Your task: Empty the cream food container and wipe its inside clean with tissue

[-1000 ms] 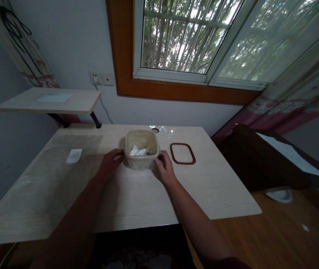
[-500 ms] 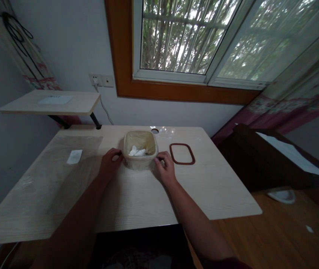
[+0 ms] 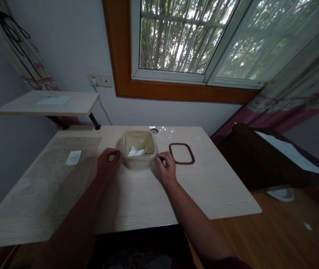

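Observation:
A small waste bin (image 3: 137,163) stands on the desk between my hands, with a thin translucent bin liner (image 3: 141,139) folded over its rim. Crumpled white tissue (image 3: 136,152) lies inside. At the bin's left side, my left hand (image 3: 108,163) is closed in a pinch on the liner's edge. My right hand (image 3: 167,167) pinches the liner at the right side, thumb and fingertips together. The film between fingers and bin is faint. Just right of my right hand, a reddish-brown rounded-square ring (image 3: 191,163) lies flat on the desk.
The pale wooden desk (image 3: 215,198) carries a clear plastic sheet and a white paper slip (image 3: 73,157) at left. A raised shelf (image 3: 78,106) stands at the back left. Behind are a wall socket (image 3: 94,80) and a window. A dark piece of furniture (image 3: 260,164) is at right.
My left hand has shifted slightly left, away from the bin, and my right hand slightly right. The liner at the left rim bulges outward a little more. The ring has stayed in place.

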Motion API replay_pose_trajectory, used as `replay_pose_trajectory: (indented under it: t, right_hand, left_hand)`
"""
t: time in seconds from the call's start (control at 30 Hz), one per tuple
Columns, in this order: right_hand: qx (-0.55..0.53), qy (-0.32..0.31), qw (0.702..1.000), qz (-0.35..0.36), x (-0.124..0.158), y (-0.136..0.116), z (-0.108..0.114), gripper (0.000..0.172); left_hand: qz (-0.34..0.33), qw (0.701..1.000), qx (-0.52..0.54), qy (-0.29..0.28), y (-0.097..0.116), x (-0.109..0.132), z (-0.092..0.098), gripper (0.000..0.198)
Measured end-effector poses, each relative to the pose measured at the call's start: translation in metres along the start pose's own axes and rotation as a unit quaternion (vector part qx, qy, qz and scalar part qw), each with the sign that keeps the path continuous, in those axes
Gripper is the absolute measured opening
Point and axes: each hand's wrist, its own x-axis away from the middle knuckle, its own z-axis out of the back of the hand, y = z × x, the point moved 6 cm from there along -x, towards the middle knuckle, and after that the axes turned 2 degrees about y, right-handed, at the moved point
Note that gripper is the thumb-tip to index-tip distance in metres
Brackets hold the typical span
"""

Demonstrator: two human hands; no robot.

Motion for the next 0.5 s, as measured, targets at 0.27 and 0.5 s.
replay_pose_trajectory:
  t: [0.27, 0.5]
  right_hand:
    - [0.013, 0.01, 1.0, -0.002, -0.0002, -0.0009, 0.002, 0.007]
    - [0.012, 0.012, 1.0, 0.009, 0.0007, -0.003, 0.0024, 0.006]
  left_hand:
    - [0.01, 1.0, 0.012, 0.013, -0.0032, -0.0006, 0.0006, 0.012]
    - [0.004, 1.0, 0.016, 0.024, 0.0042, -0.0017, 0.0026, 0.01]
